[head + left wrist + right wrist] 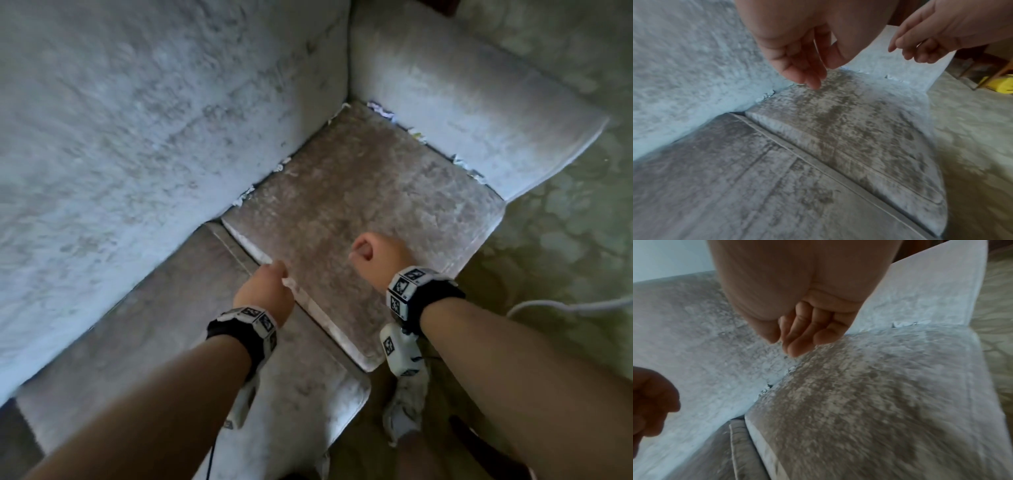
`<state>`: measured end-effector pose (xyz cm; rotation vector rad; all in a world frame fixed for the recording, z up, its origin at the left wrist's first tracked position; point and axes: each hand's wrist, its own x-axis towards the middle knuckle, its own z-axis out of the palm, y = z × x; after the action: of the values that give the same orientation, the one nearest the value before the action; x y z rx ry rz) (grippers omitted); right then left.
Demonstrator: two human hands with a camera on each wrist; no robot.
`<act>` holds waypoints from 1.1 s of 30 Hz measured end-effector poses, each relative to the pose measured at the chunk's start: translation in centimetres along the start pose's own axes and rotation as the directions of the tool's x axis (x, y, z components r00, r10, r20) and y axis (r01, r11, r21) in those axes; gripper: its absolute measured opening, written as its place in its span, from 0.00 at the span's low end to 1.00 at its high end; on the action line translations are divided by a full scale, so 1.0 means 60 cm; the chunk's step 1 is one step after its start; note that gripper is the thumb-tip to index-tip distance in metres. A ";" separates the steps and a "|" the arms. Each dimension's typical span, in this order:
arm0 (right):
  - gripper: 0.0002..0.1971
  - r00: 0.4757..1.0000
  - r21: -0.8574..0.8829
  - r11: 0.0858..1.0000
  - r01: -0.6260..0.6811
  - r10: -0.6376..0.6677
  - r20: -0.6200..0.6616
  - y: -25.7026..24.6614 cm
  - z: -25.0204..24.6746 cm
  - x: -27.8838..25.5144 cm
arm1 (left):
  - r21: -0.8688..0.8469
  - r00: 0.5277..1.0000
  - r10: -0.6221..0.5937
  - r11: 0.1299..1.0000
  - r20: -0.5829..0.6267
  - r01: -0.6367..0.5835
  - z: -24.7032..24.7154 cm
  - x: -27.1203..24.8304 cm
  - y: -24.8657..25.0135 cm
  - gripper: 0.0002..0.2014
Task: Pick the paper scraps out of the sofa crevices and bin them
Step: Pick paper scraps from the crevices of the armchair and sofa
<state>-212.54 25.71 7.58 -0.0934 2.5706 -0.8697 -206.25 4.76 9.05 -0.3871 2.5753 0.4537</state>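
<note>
Several white paper scraps are wedged in the crevices round the grey seat cushion [359, 205]. Some sit along the backrest seam [245, 198] [282, 164]; others line the armrest seam [380, 109] [460, 161]. The wrist views show them too, as backrest scraps [764, 95] [766, 387] and armrest scraps [892, 78] [904, 324]. My left hand [279, 270] hovers over the cushion's near left edge, fingers [807, 73] hanging relaxed and empty. My right hand [359, 251] hangs over the cushion's front part, fingers [797, 340] loosely curled and holding nothing. No bin is in view.
The sofa's backrest [137, 137] rises on the left and the armrest [462, 102] at the back right. Patterned carpet [565, 222] lies to the right with a white cable [565, 305] on it. A yellow object [1001, 84] stands on the floor beyond the armrest.
</note>
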 end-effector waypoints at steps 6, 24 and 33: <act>0.08 0.994 -0.079 0.995 0.053 -0.044 0.102 -0.003 -0.006 0.106 | -0.068 0.982 -0.188 0.980 -0.033 0.186 -0.023 0.069 -0.002 0.14; 0.13 0.929 -0.276 0.913 0.301 -0.215 0.301 -0.011 -0.104 0.368 | -0.267 0.855 -0.516 0.833 -0.057 0.485 -0.050 0.226 0.106 0.20; 0.21 0.931 -0.287 0.904 0.317 -0.237 0.278 -0.025 -0.099 0.516 | -0.326 0.739 -0.673 0.707 -0.034 0.628 -0.086 0.356 0.049 0.25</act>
<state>-243.25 21.84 1.26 -0.6412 2.4803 -0.4749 -227.34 1.47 3.07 -1.4395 2.2803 0.5487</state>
